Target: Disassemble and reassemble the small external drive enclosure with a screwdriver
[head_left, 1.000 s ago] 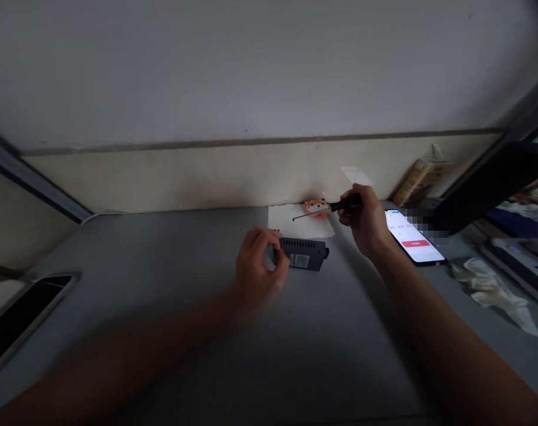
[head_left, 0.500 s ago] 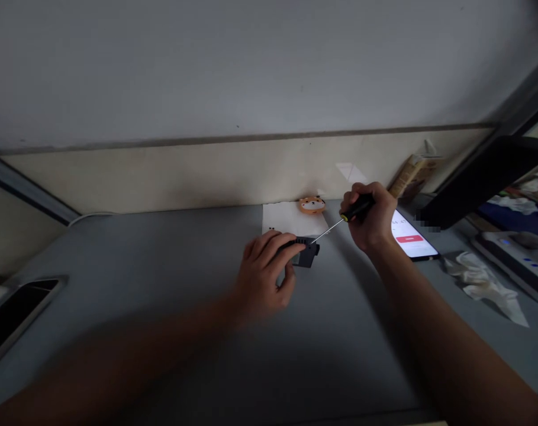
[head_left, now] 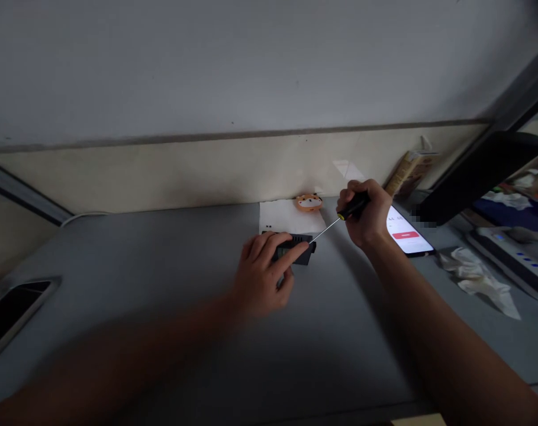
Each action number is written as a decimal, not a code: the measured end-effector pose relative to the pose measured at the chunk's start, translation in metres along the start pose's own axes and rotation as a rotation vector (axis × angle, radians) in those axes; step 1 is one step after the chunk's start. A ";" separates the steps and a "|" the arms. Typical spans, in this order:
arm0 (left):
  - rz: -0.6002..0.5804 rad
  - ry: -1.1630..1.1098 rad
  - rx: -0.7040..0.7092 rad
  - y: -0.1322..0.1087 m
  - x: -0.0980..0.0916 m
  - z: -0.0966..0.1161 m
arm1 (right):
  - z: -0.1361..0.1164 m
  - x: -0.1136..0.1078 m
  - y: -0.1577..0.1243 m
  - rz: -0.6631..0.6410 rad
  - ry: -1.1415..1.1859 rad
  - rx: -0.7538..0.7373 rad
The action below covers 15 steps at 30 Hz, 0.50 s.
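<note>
My left hand (head_left: 260, 269) grips a small dark box-shaped device (head_left: 302, 257) on the grey table, with fingers over its top and the thumb at the near side. Slots line the device's upper face. A screwdriver (head_left: 356, 206) with a black handle and a yellow ring is wrapped in my right hand (head_left: 371, 220). Its thin shaft slants down to the left, and the tip meets the device's top right part, beside my left index fingertip. That fingertip hides the exact contact spot. Behind the device lies white paper (head_left: 280, 213) with tiny dark specks on it.
An orange animal-face item (head_left: 309, 203) rests at the paper's back edge. Right of my right hand are a lit phone (head_left: 411, 239), crumpled tissue (head_left: 479, 281), a carton (head_left: 411, 171) and a power strip (head_left: 512, 260). A dark-screened device (head_left: 15, 313) lies far left.
My left index finger has stretched across the device to the screwdriver's tip. The whole view has shifted slightly, and the right hand keeps its hold.
</note>
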<state>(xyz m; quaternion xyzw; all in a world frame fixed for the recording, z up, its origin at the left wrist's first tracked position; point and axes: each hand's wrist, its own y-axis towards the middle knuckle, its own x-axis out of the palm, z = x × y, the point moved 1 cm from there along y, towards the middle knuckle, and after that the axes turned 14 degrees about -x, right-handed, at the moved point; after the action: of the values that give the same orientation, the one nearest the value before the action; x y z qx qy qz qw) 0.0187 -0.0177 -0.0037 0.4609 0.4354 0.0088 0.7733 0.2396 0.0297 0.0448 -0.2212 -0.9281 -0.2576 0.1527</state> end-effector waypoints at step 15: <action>-0.041 0.073 0.125 -0.006 0.001 0.000 | 0.010 0.005 -0.001 0.007 -0.410 0.105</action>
<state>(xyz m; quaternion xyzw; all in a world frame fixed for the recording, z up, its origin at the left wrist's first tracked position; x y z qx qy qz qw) 0.0172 -0.0211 -0.0088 0.4985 0.4726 -0.0174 0.7265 0.2327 0.0362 0.0380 -0.2641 -0.9511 -0.1579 -0.0274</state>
